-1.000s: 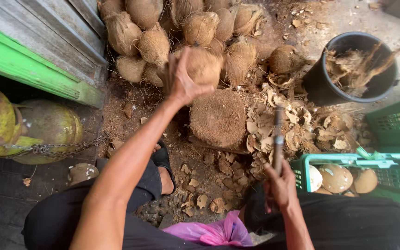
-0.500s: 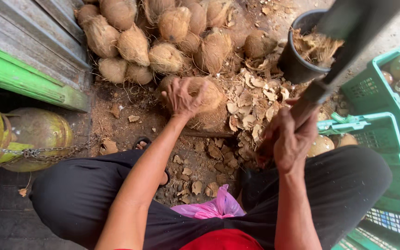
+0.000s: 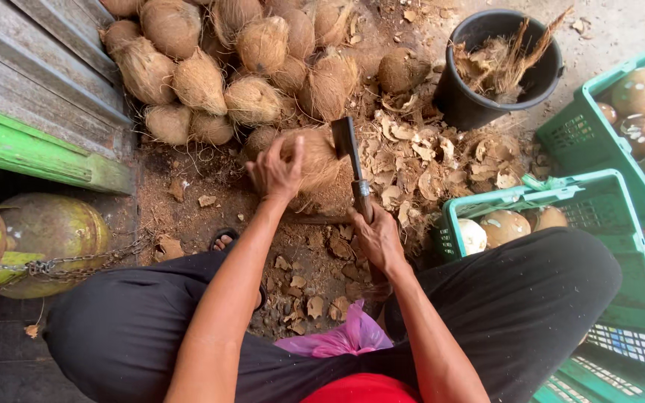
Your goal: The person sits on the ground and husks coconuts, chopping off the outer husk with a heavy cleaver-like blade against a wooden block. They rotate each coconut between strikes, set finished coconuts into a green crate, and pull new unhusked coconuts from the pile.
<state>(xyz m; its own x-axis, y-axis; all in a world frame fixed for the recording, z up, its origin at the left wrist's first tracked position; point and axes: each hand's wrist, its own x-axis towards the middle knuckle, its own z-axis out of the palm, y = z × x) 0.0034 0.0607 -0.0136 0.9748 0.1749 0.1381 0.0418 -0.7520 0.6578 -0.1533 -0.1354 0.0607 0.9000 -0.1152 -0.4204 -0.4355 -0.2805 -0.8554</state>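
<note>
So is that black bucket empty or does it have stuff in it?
Filled: the black bucket stands upright, with brown coconut husk fibres sticking above its rim.

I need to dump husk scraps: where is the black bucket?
In the head view, the black bucket stands at upper right, between the coconut pile and the green crates.
</note>
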